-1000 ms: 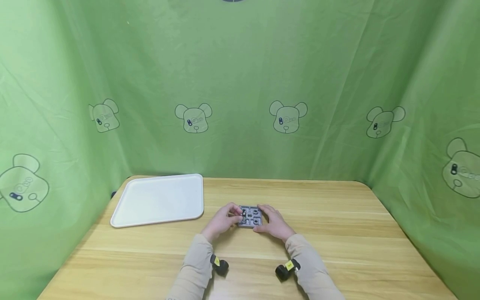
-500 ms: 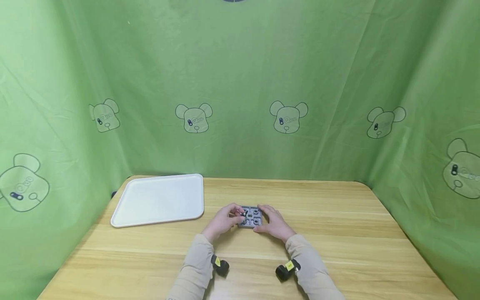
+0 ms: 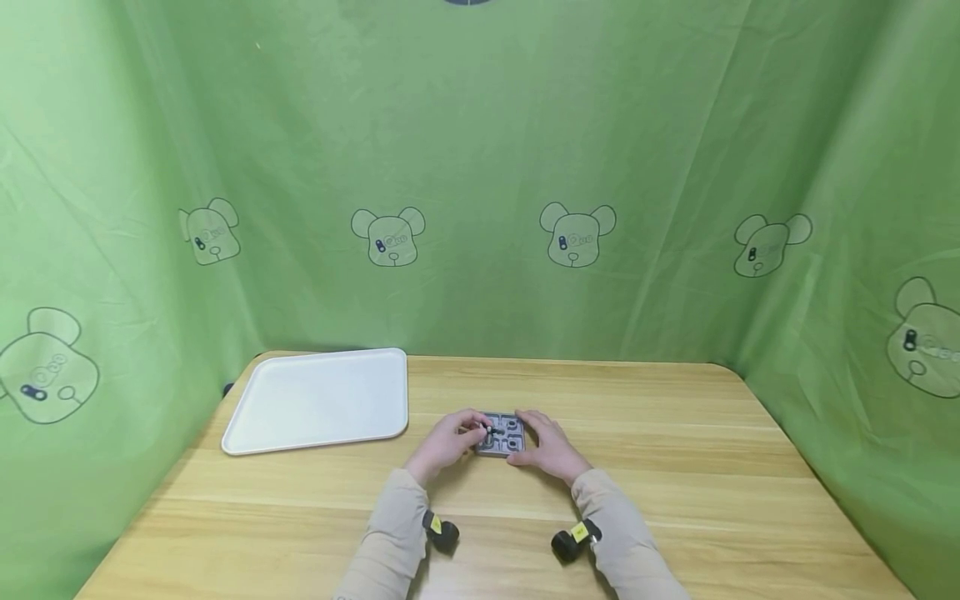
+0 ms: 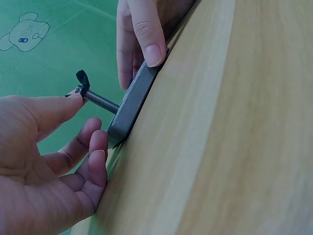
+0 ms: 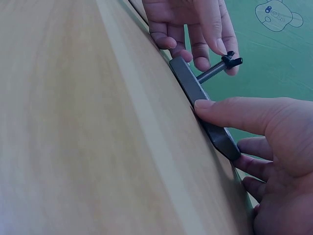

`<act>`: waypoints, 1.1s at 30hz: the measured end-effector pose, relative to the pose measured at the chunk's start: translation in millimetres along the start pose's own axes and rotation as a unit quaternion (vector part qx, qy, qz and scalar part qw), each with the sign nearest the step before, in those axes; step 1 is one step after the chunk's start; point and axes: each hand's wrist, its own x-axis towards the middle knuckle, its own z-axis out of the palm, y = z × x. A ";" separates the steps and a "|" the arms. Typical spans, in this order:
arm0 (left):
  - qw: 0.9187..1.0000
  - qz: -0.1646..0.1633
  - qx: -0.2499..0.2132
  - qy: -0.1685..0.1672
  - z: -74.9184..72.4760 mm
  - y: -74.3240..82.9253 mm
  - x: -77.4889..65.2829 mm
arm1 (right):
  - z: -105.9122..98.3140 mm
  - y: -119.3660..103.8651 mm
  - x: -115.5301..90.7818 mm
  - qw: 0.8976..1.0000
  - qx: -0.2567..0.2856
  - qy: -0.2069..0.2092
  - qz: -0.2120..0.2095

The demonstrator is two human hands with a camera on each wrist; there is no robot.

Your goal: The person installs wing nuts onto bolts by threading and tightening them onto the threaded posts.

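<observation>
A grey square metal block (image 3: 512,435) with a recessed pattern on its top lies on the table between both hands. From its left part a threaded bolt (image 4: 103,102) stands up, with a black wing nut (image 4: 83,83) near its outer end. My left hand (image 3: 448,440) pinches the wing nut between thumb and index finger (image 5: 230,36); its other fingers are curled close to the block's edge. My right hand (image 3: 551,446) grips the block from the right, thumb (image 5: 215,111) on the near side and fingers at the far side.
A white rectangular tray (image 3: 318,402) lies at the back left of the wooden table (image 3: 675,467). Green curtains (image 3: 480,150) printed with bear heads stand behind and at both sides. Each sleeve carries a black wrist camera (image 3: 444,535) near the table.
The wing nut's wings have turned within the left fingers, one wing now pointing right over the block. The left fingers have shifted slightly; the right hand and block have stayed put.
</observation>
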 end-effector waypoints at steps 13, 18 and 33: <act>0.999 -0.023 -0.034 0.018 -0.6 1.0 -2.3 | -0.1 0.5 -0.2 1.000 0.001 -0.001 -0.004; 0.999 -0.019 -0.032 0.014 -1.1 -0.6 -1.9 | -0.3 0.0 -0.6 1.000 -0.003 -0.001 -0.004; 1.000 -0.001 0.001 0.008 -0.2 -1.4 -0.1 | 0.0 1.4 0.0 1.000 0.001 -0.001 -0.002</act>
